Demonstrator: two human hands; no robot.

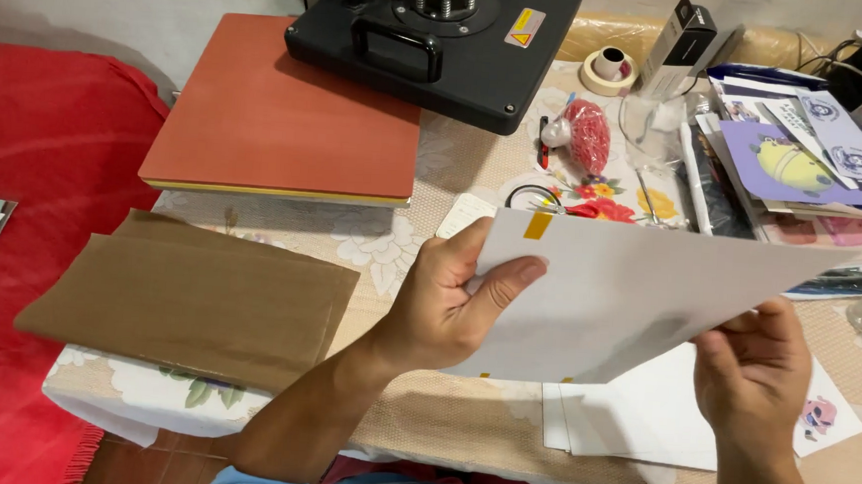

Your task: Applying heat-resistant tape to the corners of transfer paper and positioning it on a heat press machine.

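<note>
Both my hands hold one white sheet of paper (638, 285) above the table. My left hand (447, 298) pinches its left edge, thumb across the front. My right hand (752, 366) grips its lower right edge. A small strip of yellow tape (538, 225) sits on the sheet's top left corner. Under the sheet lies a stack of more white sheets (640, 419) on the flowered tablecloth (391, 250).
A brown sheet (188, 297) lies flat at the left. Behind it is a heat press with an orange pad (279, 113) and a black top plate (444, 33) swung aside. Printed papers (805, 155), a tape roll (609, 69), scissors (563, 202) and a red pouch (587, 134) crowd the back right. A red cloth (32, 248) lies left.
</note>
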